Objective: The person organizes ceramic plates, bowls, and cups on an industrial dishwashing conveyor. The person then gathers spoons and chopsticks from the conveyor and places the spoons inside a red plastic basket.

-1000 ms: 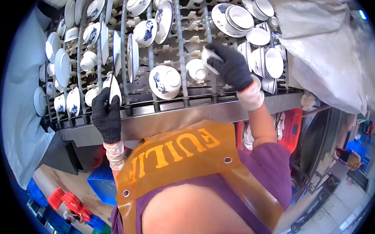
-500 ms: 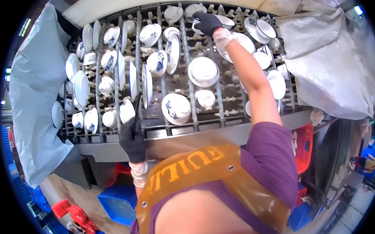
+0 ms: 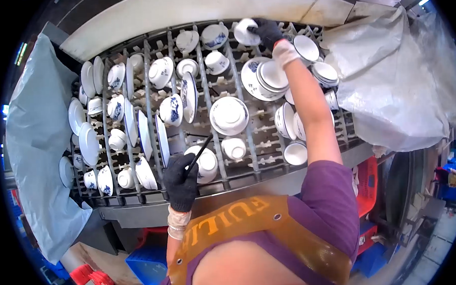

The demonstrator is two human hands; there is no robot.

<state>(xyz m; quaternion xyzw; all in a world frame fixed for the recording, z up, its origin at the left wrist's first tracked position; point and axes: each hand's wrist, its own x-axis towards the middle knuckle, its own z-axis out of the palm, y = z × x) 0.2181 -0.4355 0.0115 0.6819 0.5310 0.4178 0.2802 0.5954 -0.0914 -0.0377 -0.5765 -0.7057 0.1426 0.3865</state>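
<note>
My right hand [image 3: 268, 33], in a black glove with a clear plastic cuff, reaches to the far side of the conveyor rack [image 3: 206, 88]. Its fingers are closed on the edge of a white bowl [image 3: 246, 33]. Near the front edge, my left hand [image 3: 181, 180], also black-gloved, grips a thin black stick [image 3: 202, 149] that points up and to the right. Behind that stick sits a white bowl [image 3: 207, 167], partly covered by the hand. A stack of white bowls [image 3: 229, 115] rests on the rack between my hands. Below my right hand, more bowls sit on a blue-rimmed plate [image 3: 249, 80].
Plates [image 3: 89, 144] stand on edge among several tilted bowls on the left. Plastic sheets hang at the left [image 3: 37, 144] and right [image 3: 391, 81]. Metal bars cross the rack. Red [image 3: 366, 185] and blue [image 3: 148, 266] crates sit below the front edge.
My right hand has left a small bowl at the back and now holds another one to its right. The left hand has risen with the stick, which now tilts right. The view has shifted.
</note>
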